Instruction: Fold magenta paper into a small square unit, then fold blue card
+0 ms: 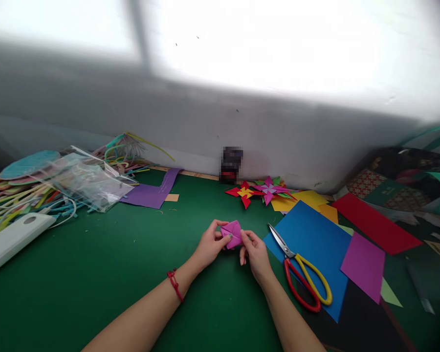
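A small piece of folded pink paper (234, 231) is held between my two hands, just above the green table. My left hand (211, 243) grips its left side, with the thumb lying across the front and the fingers behind. On the right edge, my right hand (255, 252) pinches the paper between thumb and forefinger; its other fingers curl below. Creases run across the paper's face. To the right of my right hand lie scissors (291, 254) with one red and one yellow handle, their blades slightly apart, on a blue paper sheet (315, 239).
Folded paper flowers (268, 189) lie at the back by the wall. Red (377, 225) and magenta sheets (364, 266) are on the right. Cut purple paper (146, 194), a clear plastic bag (95, 181), colourful strips and a white power strip (18, 239) occupy the left.
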Demonstrator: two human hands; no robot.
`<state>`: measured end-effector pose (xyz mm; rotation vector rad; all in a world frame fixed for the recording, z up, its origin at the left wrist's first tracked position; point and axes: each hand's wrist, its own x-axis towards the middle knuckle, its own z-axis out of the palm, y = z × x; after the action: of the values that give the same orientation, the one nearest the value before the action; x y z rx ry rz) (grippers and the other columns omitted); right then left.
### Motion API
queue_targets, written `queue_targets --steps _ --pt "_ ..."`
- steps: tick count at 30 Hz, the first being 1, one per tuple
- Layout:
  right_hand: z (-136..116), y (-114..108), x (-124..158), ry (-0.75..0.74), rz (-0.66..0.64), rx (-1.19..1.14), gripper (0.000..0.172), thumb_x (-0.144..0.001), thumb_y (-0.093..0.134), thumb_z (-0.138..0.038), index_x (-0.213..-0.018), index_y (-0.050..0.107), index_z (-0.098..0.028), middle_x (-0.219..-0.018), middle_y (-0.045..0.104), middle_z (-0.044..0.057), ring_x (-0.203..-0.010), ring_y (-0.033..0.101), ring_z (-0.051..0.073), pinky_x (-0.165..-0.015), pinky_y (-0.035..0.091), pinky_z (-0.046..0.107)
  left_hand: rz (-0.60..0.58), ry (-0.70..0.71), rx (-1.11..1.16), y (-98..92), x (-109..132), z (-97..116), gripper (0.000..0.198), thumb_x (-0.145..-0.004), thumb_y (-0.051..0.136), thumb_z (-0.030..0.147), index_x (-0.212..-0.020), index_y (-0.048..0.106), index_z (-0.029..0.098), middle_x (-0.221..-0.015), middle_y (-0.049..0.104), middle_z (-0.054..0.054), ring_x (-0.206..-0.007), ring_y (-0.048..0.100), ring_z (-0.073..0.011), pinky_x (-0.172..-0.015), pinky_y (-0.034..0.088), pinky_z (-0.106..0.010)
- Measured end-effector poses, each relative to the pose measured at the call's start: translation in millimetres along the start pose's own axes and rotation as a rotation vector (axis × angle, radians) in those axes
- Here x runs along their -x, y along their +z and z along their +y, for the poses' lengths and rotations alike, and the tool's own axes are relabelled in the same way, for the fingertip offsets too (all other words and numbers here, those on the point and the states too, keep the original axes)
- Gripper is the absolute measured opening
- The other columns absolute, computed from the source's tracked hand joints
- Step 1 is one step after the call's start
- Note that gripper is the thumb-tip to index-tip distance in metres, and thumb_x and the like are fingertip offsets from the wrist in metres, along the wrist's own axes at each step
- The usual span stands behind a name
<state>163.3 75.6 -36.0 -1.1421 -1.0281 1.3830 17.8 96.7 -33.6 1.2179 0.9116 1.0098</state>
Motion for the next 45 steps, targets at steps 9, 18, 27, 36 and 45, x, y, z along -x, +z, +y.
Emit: queue_targets --steps 9,18,27,36,45 --pt "0.0 -2.7 0.7 -0.017 -0.028 0.021 0.024 -0.081 0.053 -0.041 -0.085 0.05 -0.017 -0.033 0.047 -0.008 -0.024 0.04 0.007 -0.029 0.026 0.015 0.005 0.003 -0.051 0.1 1.2 0.0 0.031 -0.077 0.056 0.03 -0.102 0.043 0.018 -0.064 0.063 0.0 -0.056 0.055 -0.011 -0.053 0.041 -0.02" --pt "-2.2 -0.6 0.7 -0.017 -0.046 0.072 0.028 -0.076 0.058 -0.043 -0.083 0.049 -0.018 -0.039 0.048 -0.009 -0.025 0.04 0.007 -0.028 0.026 0.016 0.045 0.003 -0.092 -0.6 0.7 -1.8 0.03 -0.076 0.057 0.03 -0.1 0.044 0.018 -0.064 0.063 0.0 -0.056 0.057 -0.0118 -0.053 0.042 -0.02" --pt "0.1 -3.2 1.2 -0.028 -0.031 0.114 0.026 -0.076 0.058 -0.042 -0.079 0.048 -0.018 -0.043 0.05 -0.009 -0.023 0.036 0.004 -0.026 0.021 0.016 0.054 0.03 -0.172 1.6 6.1 6.4 0.025 -0.077 0.056 0.031 -0.097 0.045 0.019 -0.067 0.066 -0.001 -0.06 0.059 -0.0131 -0.056 0.042 -0.021" --pt "-0.1 -1.8 0.4 -0.026 -0.028 0.121 0.026 -0.076 0.058 -0.042 -0.081 0.05 -0.018 -0.044 0.049 -0.008 -0.023 0.037 0.004 -0.025 0.02 0.016 0.07 0.023 -0.166 0.9 4.2 5.8 0.025 -0.076 0.056 0.031 -0.096 0.045 0.019 -0.063 0.065 0.001 -0.056 0.059 -0.0131 -0.053 0.041 -0.021" --pt "-3.1 1.4 1.5 -0.033 -0.008 0.132 0.031 -0.074 0.057 -0.047 -0.085 0.052 -0.018 -0.045 0.052 -0.007 -0.025 0.039 0.007 -0.026 0.022 0.017 0.082 0.003 -0.142 0.4 3.0 4.0 0.03 -0.075 0.057 0.033 -0.098 0.046 0.018 -0.063 0.065 0.0 -0.055 0.059 -0.0131 -0.053 0.042 -0.021"
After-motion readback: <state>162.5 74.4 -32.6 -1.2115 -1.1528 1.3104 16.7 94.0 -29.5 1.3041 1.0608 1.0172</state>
